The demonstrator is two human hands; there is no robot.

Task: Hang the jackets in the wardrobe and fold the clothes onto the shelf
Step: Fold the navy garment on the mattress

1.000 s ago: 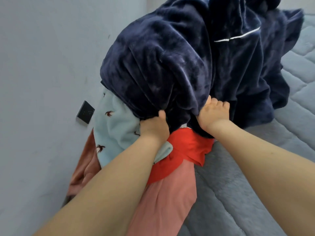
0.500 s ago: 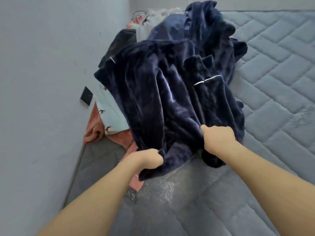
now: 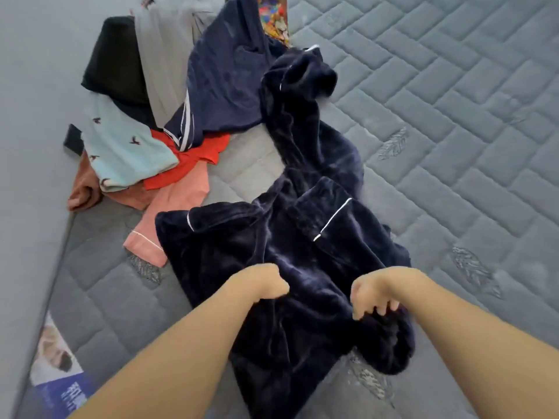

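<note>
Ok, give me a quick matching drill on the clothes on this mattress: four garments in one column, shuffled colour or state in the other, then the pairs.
Column one:
1. plush robe
2. bird-print cloth
3. striped-trim top
4. red garment

Column two:
A. light blue, by the wall
B. gripped by left hand and right hand
C. partly under the light blue cloth
D. navy, white stripes at its edge

Pairs: 1-B, 2-A, 3-D, 4-C

Grey quilted mattress (image 3: 453,122) under a navy plush robe (image 3: 302,252) and a clothes heap (image 3: 157,122)
</note>
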